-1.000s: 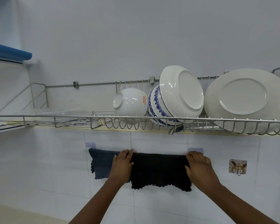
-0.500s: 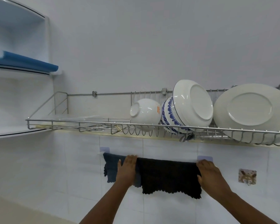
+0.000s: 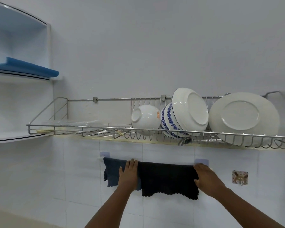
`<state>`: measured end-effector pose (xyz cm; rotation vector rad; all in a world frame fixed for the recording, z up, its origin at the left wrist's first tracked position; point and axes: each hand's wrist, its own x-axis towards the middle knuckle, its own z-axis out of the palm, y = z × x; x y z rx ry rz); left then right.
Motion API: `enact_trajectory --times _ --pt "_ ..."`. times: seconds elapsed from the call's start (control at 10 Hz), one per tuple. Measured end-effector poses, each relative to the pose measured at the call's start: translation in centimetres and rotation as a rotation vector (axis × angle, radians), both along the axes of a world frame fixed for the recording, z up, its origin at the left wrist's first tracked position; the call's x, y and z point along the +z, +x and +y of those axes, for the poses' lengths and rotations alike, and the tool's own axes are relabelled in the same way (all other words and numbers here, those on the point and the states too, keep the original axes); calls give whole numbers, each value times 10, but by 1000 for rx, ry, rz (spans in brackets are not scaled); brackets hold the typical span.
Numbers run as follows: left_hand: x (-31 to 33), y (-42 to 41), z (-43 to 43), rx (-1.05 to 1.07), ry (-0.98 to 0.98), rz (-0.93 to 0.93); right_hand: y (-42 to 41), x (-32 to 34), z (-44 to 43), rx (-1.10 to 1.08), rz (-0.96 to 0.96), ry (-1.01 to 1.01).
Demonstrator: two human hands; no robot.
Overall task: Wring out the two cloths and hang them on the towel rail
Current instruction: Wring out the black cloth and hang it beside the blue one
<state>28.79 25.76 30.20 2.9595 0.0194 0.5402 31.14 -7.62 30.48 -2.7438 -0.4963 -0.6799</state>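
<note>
Smoothing both cloths under the dish rack

My left hand and right hand, grips spread flat, press the blue cloth and black cloth so they hang evenly.

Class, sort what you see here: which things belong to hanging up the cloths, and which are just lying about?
Belong to the job:
blue cloth
black cloth
towel rail
left hand
right hand

Just lying about:
dish rack
white bowl
large plate
wall hook

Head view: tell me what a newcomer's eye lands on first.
Two dark cloths on the tiled wall: a black cloth and a blue cloth left of it, with the left hand and right hand flat on them. Above, white plates lean in a wire dish rack.
</note>
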Motion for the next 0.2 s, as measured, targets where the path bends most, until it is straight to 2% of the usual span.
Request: enact_trajectory --times 0.1,0.2 --pt "1 -8 -5 -59 -20 -23 -12 2 -3 21 -73 24" --pt "6 -22 -21 -171 -127 -75 -33 4 0 12 -112 75"
